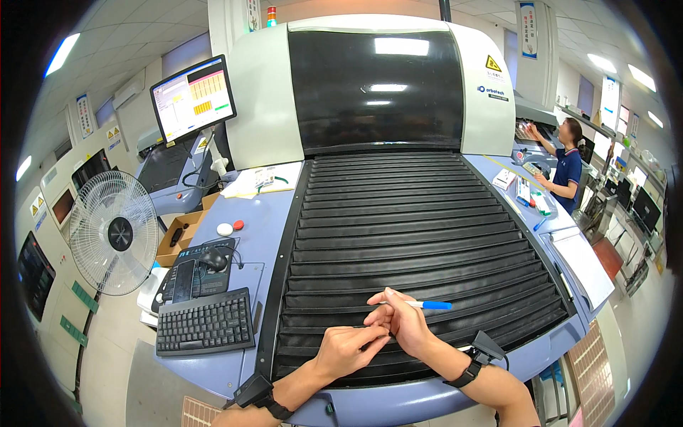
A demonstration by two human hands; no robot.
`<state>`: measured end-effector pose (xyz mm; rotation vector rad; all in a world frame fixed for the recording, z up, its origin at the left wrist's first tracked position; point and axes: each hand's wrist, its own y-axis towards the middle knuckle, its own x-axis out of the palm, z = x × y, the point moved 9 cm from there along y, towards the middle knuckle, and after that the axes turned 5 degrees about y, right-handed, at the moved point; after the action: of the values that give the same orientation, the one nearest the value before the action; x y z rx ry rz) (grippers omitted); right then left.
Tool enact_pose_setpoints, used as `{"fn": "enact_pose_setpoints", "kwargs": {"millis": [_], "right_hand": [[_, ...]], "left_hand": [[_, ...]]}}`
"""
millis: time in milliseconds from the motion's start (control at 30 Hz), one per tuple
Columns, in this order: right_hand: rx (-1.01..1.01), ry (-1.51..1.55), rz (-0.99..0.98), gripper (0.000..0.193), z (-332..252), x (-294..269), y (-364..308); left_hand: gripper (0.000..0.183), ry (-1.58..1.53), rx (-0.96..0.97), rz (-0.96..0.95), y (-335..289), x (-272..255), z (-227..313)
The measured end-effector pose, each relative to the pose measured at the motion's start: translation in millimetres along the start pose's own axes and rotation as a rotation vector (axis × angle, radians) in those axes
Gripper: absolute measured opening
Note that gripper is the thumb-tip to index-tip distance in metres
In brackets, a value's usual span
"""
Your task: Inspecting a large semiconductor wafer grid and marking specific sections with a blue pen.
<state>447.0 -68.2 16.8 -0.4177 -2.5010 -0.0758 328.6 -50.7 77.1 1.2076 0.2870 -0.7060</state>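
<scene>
Both my hands meet above the near part of a black ribbed machine bed (413, 235). A white marker with a blue cap (437, 305) lies across my right hand (403, 322), held between its curled fingers, the capped end pointing right. My left hand (350, 350) is closed, its thumb and fingertips pressed together against the right hand's fingers. Whatever may be between those fingertips is too small or hidden to make out. Each wrist carries a black strap with a small dark device, on the left (257, 391) and on the right (486, 349).
A keyboard (205, 322), a mouse (213, 259) and a monitor (193, 99) are at left, with a standing fan (114, 233) beyond. Behind the bed rises the machine's dark hood (377, 89). Papers (582, 265) lie on the right ledge; a co-worker (567, 171) stands far right.
</scene>
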Motion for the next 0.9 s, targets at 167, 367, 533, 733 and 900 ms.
{"fn": "enact_pose_setpoints", "kwargs": {"millis": [167, 367, 533, 733, 900], "right_hand": [[-0.001, 0.003, -0.003, 0.04, 1.2, 0.1, 0.9], [-0.009, -0.016, 0.008, 0.04, 0.9, -2.5, 1.1], [0.006, -0.002, -0.015, 0.04, 1.0, 0.9, 0.0], [0.006, -0.009, -0.002, 0.04, 1.4, 0.0, 0.5], [0.005, 0.003, -0.016, 0.039, 2.6, 0.7, 0.8]], "left_hand": [[0.013, 0.035, -0.019, -0.027, -1.2, 0.8, -1.1], [0.013, 0.035, -0.049, -0.026, 1.8, 1.0, -0.4], [0.013, 0.035, -0.04, -0.043, -0.6, 2.9, -2.5], [0.013, 0.033, -0.037, -0.059, -1.1, 3.9, -1.8], [0.013, 0.034, -0.041, -0.064, -3.2, 5.4, -3.7]]}}
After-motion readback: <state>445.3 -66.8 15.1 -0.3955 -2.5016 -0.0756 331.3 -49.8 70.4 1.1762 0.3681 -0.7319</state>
